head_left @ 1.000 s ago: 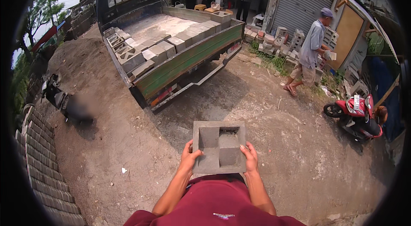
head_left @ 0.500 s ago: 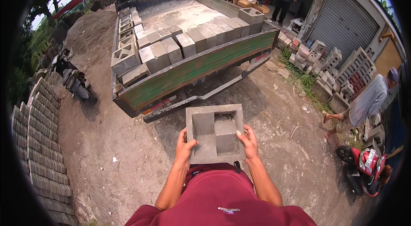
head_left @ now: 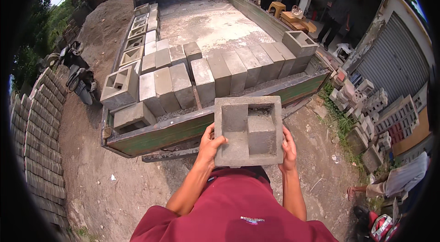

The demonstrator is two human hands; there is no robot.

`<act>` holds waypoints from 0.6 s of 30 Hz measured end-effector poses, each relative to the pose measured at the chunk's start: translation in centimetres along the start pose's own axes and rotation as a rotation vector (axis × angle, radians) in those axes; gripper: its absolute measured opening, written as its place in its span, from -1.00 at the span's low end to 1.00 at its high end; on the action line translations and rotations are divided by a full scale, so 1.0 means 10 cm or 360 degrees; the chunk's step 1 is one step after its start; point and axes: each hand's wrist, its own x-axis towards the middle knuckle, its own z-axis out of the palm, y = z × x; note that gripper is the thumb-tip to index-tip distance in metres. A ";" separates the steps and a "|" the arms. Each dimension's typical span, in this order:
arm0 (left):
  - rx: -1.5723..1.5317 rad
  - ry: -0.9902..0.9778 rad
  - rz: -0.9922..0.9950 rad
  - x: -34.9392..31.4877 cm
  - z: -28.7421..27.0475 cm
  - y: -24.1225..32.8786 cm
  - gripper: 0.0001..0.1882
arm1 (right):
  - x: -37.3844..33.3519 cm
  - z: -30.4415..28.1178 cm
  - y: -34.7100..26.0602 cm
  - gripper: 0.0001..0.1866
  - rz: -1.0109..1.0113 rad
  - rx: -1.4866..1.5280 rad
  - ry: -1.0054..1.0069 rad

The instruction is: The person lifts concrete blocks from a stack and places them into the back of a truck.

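Observation:
Between my two hands I hold a square grey concrete block [head_left: 236, 152] with a stepped hollow in its face. My left hand [head_left: 210, 146] grips its left side, the thumb over the front edge. On the opposite side my right hand [head_left: 288, 149] is closed on the block, its fingers along the outer wall. Just beyond the block is the green tailgate [head_left: 169, 134] of a flatbed truck. Rows of similar blocks [head_left: 231, 70] stand on the truck bed [head_left: 201, 24] behind that edge, and more hollow blocks [head_left: 120, 84] line its left side.
Stacked grey tiles [head_left: 43, 146] stand at the left, near a parked motorbike [head_left: 81, 81]. Piles of blocks [head_left: 366, 100] lie along the building at the right. A person [head_left: 405, 175] walks there beside a red motorbike [head_left: 380, 228]; two others stand near the doorway.
I have come closer to the truck, and the block in my hands is raised slightly toward the tailgate. The walking person and red motorbike now appear lower at the right.

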 end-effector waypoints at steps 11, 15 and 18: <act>-0.0412 0.0051 0.0101 1.64 0.60 0.55 -0.29 | 1.93 -0.09 0.30 0.19 -0.0081 0.0444 0.0028; -0.0485 0.0219 0.0129 2.27 0.73 0.58 -0.26 | 2.78 -0.21 0.43 0.09 0.0375 0.1015 0.0168; -0.0513 0.0460 0.0169 2.73 0.81 0.59 -0.32 | 3.36 -0.12 0.59 0.08 0.0577 0.1056 0.0136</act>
